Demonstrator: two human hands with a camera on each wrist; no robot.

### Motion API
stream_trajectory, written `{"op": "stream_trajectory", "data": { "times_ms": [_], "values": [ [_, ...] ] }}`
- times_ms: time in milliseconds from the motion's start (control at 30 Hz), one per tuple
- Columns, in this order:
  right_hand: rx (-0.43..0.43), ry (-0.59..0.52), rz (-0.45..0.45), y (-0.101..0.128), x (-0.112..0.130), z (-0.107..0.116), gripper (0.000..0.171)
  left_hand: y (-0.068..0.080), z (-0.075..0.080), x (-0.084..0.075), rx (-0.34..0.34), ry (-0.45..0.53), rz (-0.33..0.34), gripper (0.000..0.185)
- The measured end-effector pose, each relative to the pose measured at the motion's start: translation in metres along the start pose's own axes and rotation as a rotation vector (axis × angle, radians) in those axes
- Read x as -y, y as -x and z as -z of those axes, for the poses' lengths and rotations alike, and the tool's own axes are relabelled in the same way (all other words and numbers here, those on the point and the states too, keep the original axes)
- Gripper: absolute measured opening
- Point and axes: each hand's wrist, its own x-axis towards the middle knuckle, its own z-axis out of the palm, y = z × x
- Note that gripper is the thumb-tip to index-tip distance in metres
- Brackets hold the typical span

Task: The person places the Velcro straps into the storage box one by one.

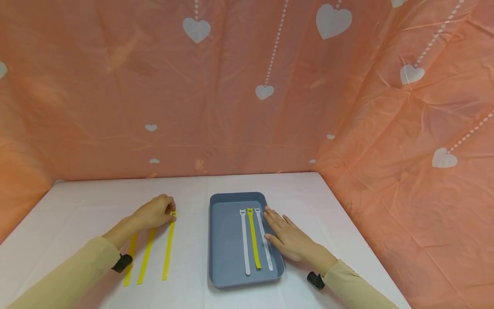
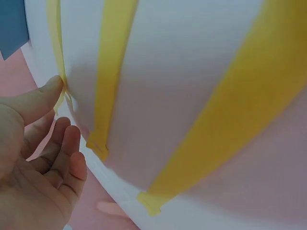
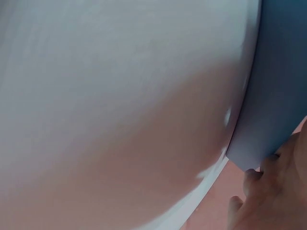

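Yellow straps (image 1: 146, 259) lie in a spaced row of three at the left of the white surface (image 1: 191, 240), each running near to far. The left hand (image 1: 156, 213) pinches the rightmost strap (image 1: 168, 253) at its far, slotted end between thumb and finger. A wide strip of surface separates this strap from the left edge of the blue-grey tray (image 1: 225, 240). The right hand (image 1: 289, 239) is extended, fingers straight and grasping nothing, against the tray's right rim. Inside the tray, a single yellow strap (image 1: 254, 240) lies between two white straps (image 1: 245, 244), all right of centre; bare tray floor remains to their left. Beyond the surface's far edge hangs an orange cloth (image 1: 231, 137), well apart from the tray's far rim.
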Motion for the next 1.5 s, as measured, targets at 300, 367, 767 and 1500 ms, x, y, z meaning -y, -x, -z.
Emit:
{"op": "stream_trajectory", "data": {
  "times_ms": [300, 367, 767, 1500],
  "values": [
    [0.001, -0.009, -0.006, 0.0, 0.0, 0.0, 0.071, 0.0, -0.003, -0.004, -0.02, 0.037, 0.02, 0.018],
    [0.002, -0.008, -0.006, 0.0, 0.0, -0.001, 0.071, 0.0, -0.003, -0.004, -0.03, 0.048, 0.01, 0.016],
    [0.004, -0.01, -0.005, 0.002, 0.001, 0.001, 0.071, 0.0, -0.001, -0.007, -0.099, 0.185, -0.02, 0.01],
    [0.0, -0.004, -0.006, -0.001, -0.001, -0.001, 0.072, 0.01, 0.015, -0.031, -0.21, 0.267, -0.031, 0.011]
  ]
}}
